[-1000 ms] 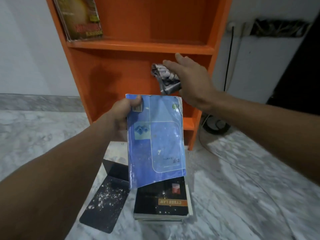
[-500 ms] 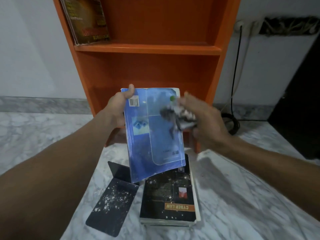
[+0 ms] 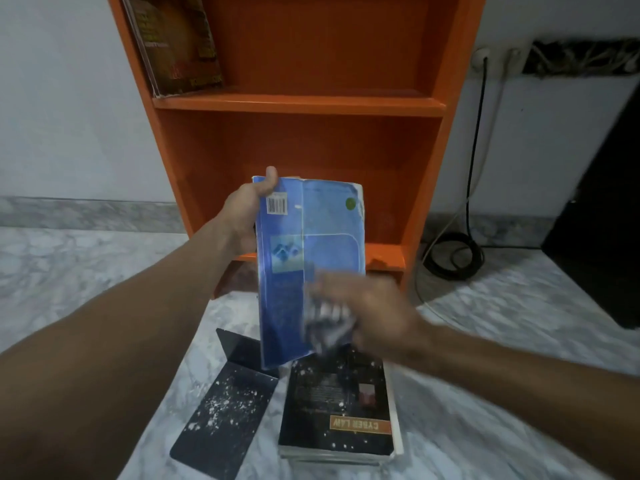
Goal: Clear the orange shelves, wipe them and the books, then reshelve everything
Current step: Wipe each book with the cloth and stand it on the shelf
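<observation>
Head view: left fingers (image 3: 271, 180) clasp blue book (image 3: 329, 233), cloth (image 3: 325, 323) against cover.

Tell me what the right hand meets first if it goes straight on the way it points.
The blue paperback book held upright by the left hand. The right hand grips a crumpled grey cloth that seems against its cover; blur hides contact.

Left hand (image 3: 246, 220) grips the blue book (image 3: 329, 233); blurred right hand (image 3: 379, 311) seemingly clutches a cloth (image 3: 327, 322).

Blk cable (image 3: 453, 254) coiled on marble floor (image 3: 519, 341), runs up white wall (image 3: 554, 133) to socket (image 3: 483, 58); dark unit (image 3: 602, 202) far rt.
</observation>
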`<state>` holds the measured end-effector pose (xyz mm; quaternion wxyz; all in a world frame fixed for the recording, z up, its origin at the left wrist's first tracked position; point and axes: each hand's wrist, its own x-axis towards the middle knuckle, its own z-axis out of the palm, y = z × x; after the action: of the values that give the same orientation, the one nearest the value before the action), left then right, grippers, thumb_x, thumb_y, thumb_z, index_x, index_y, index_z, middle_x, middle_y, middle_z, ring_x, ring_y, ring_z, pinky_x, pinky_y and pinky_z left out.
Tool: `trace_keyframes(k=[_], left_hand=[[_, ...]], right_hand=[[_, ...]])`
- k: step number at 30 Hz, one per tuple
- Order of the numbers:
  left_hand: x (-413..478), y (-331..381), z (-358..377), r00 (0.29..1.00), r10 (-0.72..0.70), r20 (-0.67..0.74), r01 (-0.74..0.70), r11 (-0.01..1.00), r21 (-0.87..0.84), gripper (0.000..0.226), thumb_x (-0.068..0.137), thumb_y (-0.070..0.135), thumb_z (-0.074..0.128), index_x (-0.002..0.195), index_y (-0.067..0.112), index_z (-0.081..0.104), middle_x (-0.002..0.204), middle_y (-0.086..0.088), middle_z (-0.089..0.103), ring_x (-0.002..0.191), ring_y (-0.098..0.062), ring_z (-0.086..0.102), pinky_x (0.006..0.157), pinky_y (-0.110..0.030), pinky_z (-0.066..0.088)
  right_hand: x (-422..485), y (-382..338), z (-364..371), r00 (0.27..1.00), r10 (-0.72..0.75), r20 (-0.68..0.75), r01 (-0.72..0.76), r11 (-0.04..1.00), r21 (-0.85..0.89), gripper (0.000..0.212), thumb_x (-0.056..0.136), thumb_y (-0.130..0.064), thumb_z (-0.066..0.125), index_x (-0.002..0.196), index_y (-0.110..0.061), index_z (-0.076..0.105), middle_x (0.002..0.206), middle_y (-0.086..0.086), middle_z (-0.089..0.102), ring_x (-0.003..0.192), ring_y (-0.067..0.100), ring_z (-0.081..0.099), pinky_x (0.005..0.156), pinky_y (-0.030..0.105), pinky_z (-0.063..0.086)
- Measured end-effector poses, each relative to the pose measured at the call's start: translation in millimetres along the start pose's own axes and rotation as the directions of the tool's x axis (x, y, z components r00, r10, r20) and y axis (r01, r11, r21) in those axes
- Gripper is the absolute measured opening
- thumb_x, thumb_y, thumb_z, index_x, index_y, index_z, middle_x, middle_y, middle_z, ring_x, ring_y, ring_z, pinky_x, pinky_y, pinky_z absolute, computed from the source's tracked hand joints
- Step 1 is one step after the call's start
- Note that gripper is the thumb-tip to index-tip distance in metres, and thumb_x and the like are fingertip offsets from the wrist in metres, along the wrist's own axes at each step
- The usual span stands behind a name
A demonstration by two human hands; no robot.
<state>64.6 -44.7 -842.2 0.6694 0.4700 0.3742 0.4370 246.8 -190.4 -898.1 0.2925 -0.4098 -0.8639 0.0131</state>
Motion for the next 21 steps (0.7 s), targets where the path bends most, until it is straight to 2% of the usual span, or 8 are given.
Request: trace_keyframes(k=[3,6,10,12,14,15,18,21], left_hand=[[0,-1,4,0.999,-0.022,0.031,0.023,0.999,-0.023,0.049,0.1,0.049,0.043,0.118,0.008,0.064,0.115,-0.016,0.069,0.099,-0.031,0.07,0.084,-0.044,0.058],[-1,5,16,0.996,0.0,0.088,0.0,1.0,0.0,0.047,0.101,0.045,0.041,0.111,0.008,0.067,0.112,-0.015,0.071,0.098,-0.031,0.07,0.083,-0.041,0.058],[-4,17,17,0.999,0.034,0.036,-0.033,0.999,-0.009,0.047,0.095,0.049,0.051,0.111,0.007,0.066,0.108,-0.015,0.072,0.097,-0.03,0.071,0.08,-0.041,0.06],[-3,17,6,0.997,0.072,-0.031,-0.072,0.997,-0.009,0.047,0.097,0.05,0.049,0.117,0.01,0.065,0.12,-0.016,0.069,0.105,-0.031,0.069,0.083,-0.043,0.059],[-5,14,-2,0.995,0.07,-0.068,-0.071,0.997,-0.009,0.042,0.099,0.049,0.047,0.11,0.013,0.066,0.119,-0.015,0.07,0.104,-0.03,0.07,0.077,-0.041,0.06],[-5,13,-5,0.995,0.062,-0.079,-0.063,0.998,-0.011,0.041,0.099,0.049,0.046,0.107,0.014,0.066,0.117,-0.014,0.07,0.103,-0.03,0.07,0.074,-0.04,0.061],[-4,10,-9,0.994,0.054,-0.098,-0.056,0.998,-0.025,0.044,0.098,0.05,0.048,0.105,0.011,0.067,0.119,-0.015,0.07,0.105,-0.032,0.069,0.079,-0.042,0.06],[-5,12,-6,0.997,0.022,-0.071,-0.025,0.999,-0.045,0.064,0.089,0.056,0.059,0.127,0.004,0.061,0.131,-0.019,0.062,0.114,-0.035,0.065,0.097,-0.052,0.051]], right_hand=[[67,10,-46,0.918,0.188,-0.35,-0.167,0.982,0.088,0.071,0.072,0.016,0.063,0.135,-0.016,0.054,0.131,0.007,0.06,0.124,0.014,0.049,0.104,0.031,0.044],[100,18,-45,0.875,0.263,-0.406,-0.267,0.963,0.049,0.072,0.076,0.014,0.057,0.141,-0.015,0.047,0.142,0.015,0.049,0.133,0.03,0.042,0.106,0.046,0.043],[38,13,25,0.999,-0.01,-0.053,0.0,0.983,-0.186,0.062,0.095,-0.009,0.053,0.149,-0.03,0.032,0.161,0.007,0.016,0.148,0.026,0.01,0.116,0.051,0.025],[-20,3,52,0.957,-0.141,0.255,0.163,0.984,-0.069,0.045,0.101,-0.027,0.047,0.143,-0.038,0.037,0.152,-0.001,0.031,0.141,0.016,0.03,0.11,0.05,0.037],[-47,-12,58,0.849,-0.202,0.489,0.294,0.949,-0.118,0.049,0.091,-0.008,0.055,0.136,-0.026,0.049,0.137,0.01,0.048,0.124,0.03,0.048,0.091,0.055,0.05],[-46,-12,52,0.852,-0.167,0.497,0.259,0.958,-0.123,0.054,0.084,0.0,0.057,0.134,-0.022,0.053,0.132,0.012,0.053,0.12,0.033,0.051,0.088,0.055,0.05],[0,-2,12,0.984,-0.046,0.17,0.045,0.999,0.009,0.05,0.078,0.0,0.066,0.121,-0.023,0.062,0.117,-0.005,0.063,0.108,0.015,0.058,0.087,0.037,0.054],[63,10,-27,0.945,0.129,-0.3,-0.141,0.99,-0.016,0.07,0.073,0.011,0.067,0.135,-0.02,0.055,0.133,0.004,0.058,0.121,0.022,0.054,0.094,0.04,0.053]])
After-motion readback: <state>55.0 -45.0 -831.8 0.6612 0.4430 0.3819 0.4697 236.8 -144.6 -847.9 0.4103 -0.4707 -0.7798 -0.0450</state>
